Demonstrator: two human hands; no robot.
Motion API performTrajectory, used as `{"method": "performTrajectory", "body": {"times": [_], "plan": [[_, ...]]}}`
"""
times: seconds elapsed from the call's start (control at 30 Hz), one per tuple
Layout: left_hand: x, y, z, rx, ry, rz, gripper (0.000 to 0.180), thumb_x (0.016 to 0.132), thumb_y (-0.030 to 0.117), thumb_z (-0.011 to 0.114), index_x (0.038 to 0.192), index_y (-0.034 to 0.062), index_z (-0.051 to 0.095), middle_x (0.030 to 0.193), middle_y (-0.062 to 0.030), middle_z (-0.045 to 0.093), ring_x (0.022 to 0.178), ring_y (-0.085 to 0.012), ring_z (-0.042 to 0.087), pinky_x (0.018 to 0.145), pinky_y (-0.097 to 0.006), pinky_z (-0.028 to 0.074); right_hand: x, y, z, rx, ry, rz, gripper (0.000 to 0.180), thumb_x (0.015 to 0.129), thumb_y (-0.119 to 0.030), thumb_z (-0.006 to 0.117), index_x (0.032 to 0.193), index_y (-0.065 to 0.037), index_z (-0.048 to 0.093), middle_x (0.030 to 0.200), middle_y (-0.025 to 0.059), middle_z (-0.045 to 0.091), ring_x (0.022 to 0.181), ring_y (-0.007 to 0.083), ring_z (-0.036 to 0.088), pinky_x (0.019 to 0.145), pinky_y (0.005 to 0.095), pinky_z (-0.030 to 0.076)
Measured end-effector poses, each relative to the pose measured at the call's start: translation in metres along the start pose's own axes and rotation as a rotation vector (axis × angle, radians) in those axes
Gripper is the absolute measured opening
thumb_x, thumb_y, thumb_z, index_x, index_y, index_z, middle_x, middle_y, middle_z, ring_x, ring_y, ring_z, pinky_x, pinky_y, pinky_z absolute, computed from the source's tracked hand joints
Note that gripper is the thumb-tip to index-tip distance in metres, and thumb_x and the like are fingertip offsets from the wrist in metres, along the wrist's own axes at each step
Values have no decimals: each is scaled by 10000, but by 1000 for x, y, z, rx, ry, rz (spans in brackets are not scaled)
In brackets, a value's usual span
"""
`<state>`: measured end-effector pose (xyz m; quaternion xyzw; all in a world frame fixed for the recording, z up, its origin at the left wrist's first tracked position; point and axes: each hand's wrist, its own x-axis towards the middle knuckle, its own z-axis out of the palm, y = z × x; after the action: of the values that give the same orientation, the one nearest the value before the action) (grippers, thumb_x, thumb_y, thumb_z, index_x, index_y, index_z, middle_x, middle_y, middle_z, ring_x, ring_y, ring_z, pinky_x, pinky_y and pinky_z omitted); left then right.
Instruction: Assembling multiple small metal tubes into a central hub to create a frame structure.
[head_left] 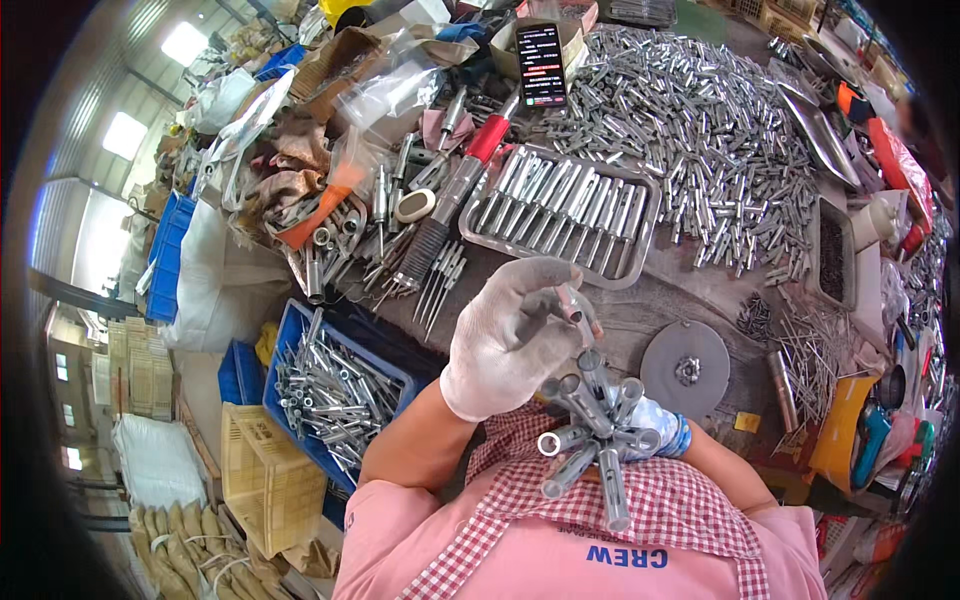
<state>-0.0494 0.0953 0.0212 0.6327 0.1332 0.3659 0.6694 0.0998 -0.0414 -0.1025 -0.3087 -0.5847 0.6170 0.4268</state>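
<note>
My left hand (505,345), in a white knit glove, is raised over the near side of the bench. Its thumb and fingertips are closed on a short metal tube (571,306), tilted down toward the right. Just below, a bunch of shiny metal tubes (597,425) fans out in several directions, open ends showing. My right hand (655,425), gloved with a blue-patterned cuff, is behind this bunch and grips it; most of its fingers are hidden. The single tube's lower end lies close to the topmost tube of the bunch; I cannot tell whether they touch.
Beyond my hands stands a metal tray (640,270) with rows of tubes. A large heap of tubes (690,140) spreads behind it. A grey disc (655,365) lies right, thin rods (815,360) farther right. Left are a red-and-black tool (455,195) and a blue bin (405,378) of tubes.
</note>
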Motion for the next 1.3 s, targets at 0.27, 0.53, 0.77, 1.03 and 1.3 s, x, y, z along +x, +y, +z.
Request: {"method": "performTrajectory", "body": {"times": [0.27, 0.53, 0.77, 1.03, 1.3], "plan": [[-3, 1, 1, -38, -3, -23, 448, 866, 87, 624, 1239, 54, 378, 888, -168, 623, 831, -207, 629, 742, -312, 510, 2, -12, 2, 256, 21, 114, 556, 699, -182, 762, 1170, 1, 532, 982, 77, 598, 830, 148, 525, 757, 298, 461], [-6, 2, -2, 142, -110, -100, 436, 850, -9, 601, 1227, 51, 391, 865, -140, 618, 846, -206, 634, 722, -315, 522, 3, -9, -1, -58, -8, 0, 561, 699, -180, 759, 1178, 2, 529, 1012, 90, 601, 857, 155, 537, 779, 303, 462], [-16, -7, -10, 118, -186, 111, 411, 845, -79, 557, 1211, 39, 411, 862, -130, 643, 889, -233, 650, 1021, -451, 366, 0, -11, -5, 124, -107, 29, 669, 723, -238, 743, 1292, -21, 466, 1276, 152, 488, 1106, 235, 494, 959, 348, 386], [7, -6, -21, 493, -385, 475, 219, 866, 175, 613, 869, -44, 616, 973, -159, 595, 752, -246, 590, 708, -347, 480, -1, -5, -6, 42, -101, 52, 761, 711, -268, 778, 1352, -57, 425, 1389, 156, 407, 1243, 283, 427, 1050, 368, 315], [3, -27, -106, 1312, 568, -224, 341, 776, 307, 660, 958, 19, 644, 842, -176, 652, 794, -320, 644, 751, -396, 500, -1, 2, -5, 267, 45, 116, 693, 671, -215, 783, 1271, -29, 491, 1254, 123, 524, 1104, 210, 518, 974, 357, 396]]}}
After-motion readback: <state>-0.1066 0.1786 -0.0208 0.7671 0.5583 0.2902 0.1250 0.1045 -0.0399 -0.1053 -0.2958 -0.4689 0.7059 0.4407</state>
